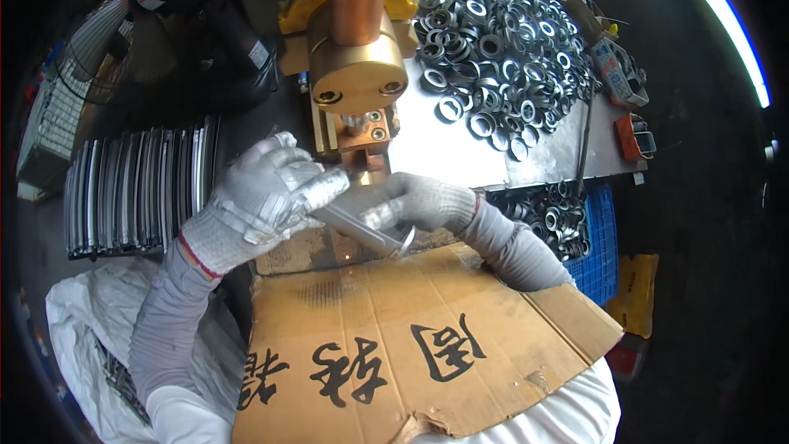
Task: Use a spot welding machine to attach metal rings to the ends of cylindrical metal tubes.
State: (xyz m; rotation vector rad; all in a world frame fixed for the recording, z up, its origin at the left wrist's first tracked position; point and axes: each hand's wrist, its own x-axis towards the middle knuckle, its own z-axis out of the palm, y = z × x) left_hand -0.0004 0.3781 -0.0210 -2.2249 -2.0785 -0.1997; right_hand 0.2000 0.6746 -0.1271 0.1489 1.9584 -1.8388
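My left hand [267, 193], in a whitish knit glove with tape round its fingers, is closed on the near-left end of a grey, bent metal strip [366, 234]. This strip slants down to the right, just below a copper and brass press head [357, 66]. On its other side my right hand [427, 201], also gloved, has its fingers bent in close to the strip. These fingers are blurred, and what they pinch is hidden. A copper lower block [371, 156] with bolts stands right behind the strip. Small sparks glow beneath it.
A heap of metal rings [501, 49] covers the metal table at the back right; more lie in a blue crate [604, 238]. Several strips stand in a row [140, 193] at left, above a white sack [90, 312]. Cardboard [370, 345] covers my lap. A fan [99, 49] stands back left.
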